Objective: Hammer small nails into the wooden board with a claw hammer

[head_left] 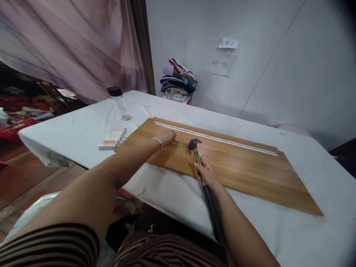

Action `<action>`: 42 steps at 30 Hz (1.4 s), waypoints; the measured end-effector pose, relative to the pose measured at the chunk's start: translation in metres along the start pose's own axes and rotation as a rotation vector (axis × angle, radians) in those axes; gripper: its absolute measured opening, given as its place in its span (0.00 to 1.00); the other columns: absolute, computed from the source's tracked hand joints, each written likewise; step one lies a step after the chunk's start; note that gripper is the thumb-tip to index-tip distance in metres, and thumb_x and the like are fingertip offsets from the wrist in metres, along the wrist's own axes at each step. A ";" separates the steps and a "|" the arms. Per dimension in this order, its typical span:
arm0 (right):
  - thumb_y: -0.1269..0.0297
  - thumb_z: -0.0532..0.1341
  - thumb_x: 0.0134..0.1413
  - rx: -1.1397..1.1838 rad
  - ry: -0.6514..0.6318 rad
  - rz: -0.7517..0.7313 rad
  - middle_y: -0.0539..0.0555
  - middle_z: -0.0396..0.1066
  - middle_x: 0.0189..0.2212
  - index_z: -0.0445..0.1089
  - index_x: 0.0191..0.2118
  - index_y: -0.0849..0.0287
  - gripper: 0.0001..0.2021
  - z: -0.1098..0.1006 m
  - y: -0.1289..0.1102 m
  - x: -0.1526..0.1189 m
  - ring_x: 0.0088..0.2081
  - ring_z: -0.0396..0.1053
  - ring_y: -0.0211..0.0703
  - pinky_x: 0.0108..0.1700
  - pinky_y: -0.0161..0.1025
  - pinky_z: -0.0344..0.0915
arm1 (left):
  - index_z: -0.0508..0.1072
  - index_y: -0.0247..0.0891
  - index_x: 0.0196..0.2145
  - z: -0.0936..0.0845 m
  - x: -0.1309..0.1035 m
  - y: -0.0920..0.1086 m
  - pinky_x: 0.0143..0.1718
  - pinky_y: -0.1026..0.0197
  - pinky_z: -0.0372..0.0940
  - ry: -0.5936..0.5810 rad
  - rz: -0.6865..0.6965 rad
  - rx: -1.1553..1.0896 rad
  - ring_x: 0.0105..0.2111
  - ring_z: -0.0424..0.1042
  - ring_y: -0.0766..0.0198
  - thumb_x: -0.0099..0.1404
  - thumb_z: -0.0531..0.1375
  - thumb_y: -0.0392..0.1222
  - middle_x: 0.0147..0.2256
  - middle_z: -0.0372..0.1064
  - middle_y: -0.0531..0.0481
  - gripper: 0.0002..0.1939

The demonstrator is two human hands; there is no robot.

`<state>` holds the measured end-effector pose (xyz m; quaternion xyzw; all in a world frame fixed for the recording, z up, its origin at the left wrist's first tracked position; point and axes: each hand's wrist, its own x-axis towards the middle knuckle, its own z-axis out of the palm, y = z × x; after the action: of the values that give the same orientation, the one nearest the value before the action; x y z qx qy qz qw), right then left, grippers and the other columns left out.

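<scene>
My right hand [205, 172] is wrapped round the handle of a claw hammer [209, 198], high up near its rusty head. The hammer head is over a brown wooden board [250, 174], and the black grip reaches back towards my body. My left hand [167, 137], with a bracelet at the wrist, is low over the board's left part, fingers bunched downward beside a small pile of nails [175, 142]. Whatever is between those fingertips is too small to make out. A short row of small dark nail heads or holes [210, 158] runs across the board right of the hammer head.
A white strip with ruler-like lines [217, 138] lies along the board's far edge. On the white-covered table [91, 115] stand a clear bottle with a black lid [119, 104] and a blurred small box [112, 140]. Folded clothes [178, 81] are stacked by the wall.
</scene>
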<state>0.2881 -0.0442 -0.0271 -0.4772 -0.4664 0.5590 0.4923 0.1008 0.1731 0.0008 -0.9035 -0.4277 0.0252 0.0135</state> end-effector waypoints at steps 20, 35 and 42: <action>0.51 0.61 0.47 0.027 0.000 0.008 0.38 0.59 0.15 0.55 0.34 0.54 0.17 0.000 0.003 0.003 0.11 0.52 0.30 0.11 0.29 0.50 | 0.78 0.35 0.33 -0.013 -0.022 0.000 0.33 0.64 0.63 -0.028 -0.251 -0.261 0.29 0.71 0.62 0.55 0.58 0.38 0.30 0.77 0.45 0.10; 0.51 0.61 0.49 0.004 -0.023 -0.025 0.39 0.59 0.15 0.57 0.34 0.55 0.15 0.000 0.003 0.006 0.10 0.53 0.30 0.11 0.29 0.48 | 0.73 0.33 0.47 -0.002 -0.048 0.008 0.44 0.58 0.65 0.097 -0.238 -0.210 0.42 0.74 0.54 0.64 0.53 0.42 0.44 0.75 0.38 0.18; 0.50 0.61 0.48 0.035 -0.006 -0.004 0.38 0.60 0.15 0.57 0.34 0.56 0.17 0.000 0.005 0.005 0.10 0.52 0.29 0.10 0.28 0.49 | 0.74 0.33 0.46 0.010 -0.055 0.000 0.45 0.59 0.65 0.248 -0.424 -0.639 0.41 0.73 0.57 0.58 0.57 0.38 0.40 0.75 0.44 0.18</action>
<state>0.2875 -0.0396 -0.0326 -0.4658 -0.4588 0.5676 0.5004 0.0653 0.1303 -0.0073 -0.7499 -0.5861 -0.2219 -0.2118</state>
